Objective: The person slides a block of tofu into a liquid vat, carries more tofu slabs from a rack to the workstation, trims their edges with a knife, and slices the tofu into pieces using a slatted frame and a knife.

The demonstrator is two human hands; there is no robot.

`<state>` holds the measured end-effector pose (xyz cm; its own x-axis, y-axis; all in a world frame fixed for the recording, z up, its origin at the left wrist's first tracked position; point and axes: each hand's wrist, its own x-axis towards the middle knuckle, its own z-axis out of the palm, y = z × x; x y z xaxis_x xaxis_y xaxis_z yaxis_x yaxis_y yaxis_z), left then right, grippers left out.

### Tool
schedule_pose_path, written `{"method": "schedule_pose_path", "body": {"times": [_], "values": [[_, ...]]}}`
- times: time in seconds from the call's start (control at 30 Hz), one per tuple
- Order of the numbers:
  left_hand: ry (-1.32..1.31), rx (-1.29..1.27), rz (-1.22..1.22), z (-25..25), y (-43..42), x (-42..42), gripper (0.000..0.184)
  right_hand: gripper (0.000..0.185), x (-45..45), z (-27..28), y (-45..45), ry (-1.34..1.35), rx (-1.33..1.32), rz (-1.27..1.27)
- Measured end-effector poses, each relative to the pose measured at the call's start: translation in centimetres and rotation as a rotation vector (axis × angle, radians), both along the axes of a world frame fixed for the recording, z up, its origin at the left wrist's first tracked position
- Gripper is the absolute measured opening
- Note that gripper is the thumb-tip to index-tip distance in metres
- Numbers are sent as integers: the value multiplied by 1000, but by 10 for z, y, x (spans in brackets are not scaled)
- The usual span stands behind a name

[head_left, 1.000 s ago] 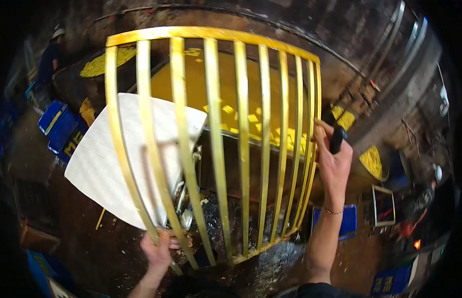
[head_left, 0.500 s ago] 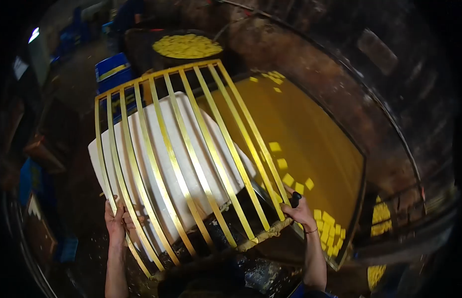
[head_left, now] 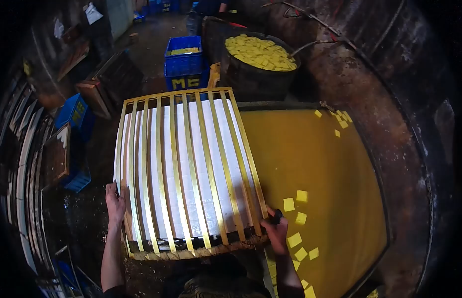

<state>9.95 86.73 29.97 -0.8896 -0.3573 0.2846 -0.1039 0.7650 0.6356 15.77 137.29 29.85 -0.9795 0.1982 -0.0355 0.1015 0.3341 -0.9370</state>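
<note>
A yellow slatted rack [head_left: 194, 159] is held level in front of me, lying over a white slab [head_left: 183, 124] that shows between the slats. On the rack's left edge, my left hand [head_left: 114, 202] is closed. My right hand [head_left: 276, 232] grips the near right corner, beside a small black object [head_left: 275, 215] that I cannot make out. Right of the rack stands a wide vat of yellow-brown liquid [head_left: 335, 179]. Yellow square pieces [head_left: 301, 254] float in it near my right hand, and several more at its far end.
Beyond the vat is a round pot [head_left: 263, 79] full of yellow squares. Stacked blue crates [head_left: 183, 59] stand behind the rack, and another blue crate [head_left: 74, 116] is at left among boards. A person [head_left: 207, 15] is at the back. A curved wall [head_left: 390, 119] borders the right.
The rack has turned more upright in view and shifted to line up over the white slab. Both hands still grip it. My view has tilted up, showing more of the room.
</note>
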Motion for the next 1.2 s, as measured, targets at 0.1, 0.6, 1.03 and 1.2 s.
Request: {"method": "schedule_pose_path", "body": {"times": [0.1,0.6,1.03,1.2], "values": [[82,-95,-18,-13,0,-7,21,52,-2,-11,-5,-26,-198,-51],[79,-76,-17,-36,-9,-15,28,45,-16,-18,-5,59,-65,-74],[32,-68,75,-12,12,-3,32,50,-13,-16,-5,17,-42,2],[125,-146,227,-1,28,87,33,51,-12,-6,-5,-92,-178,-49]]}}
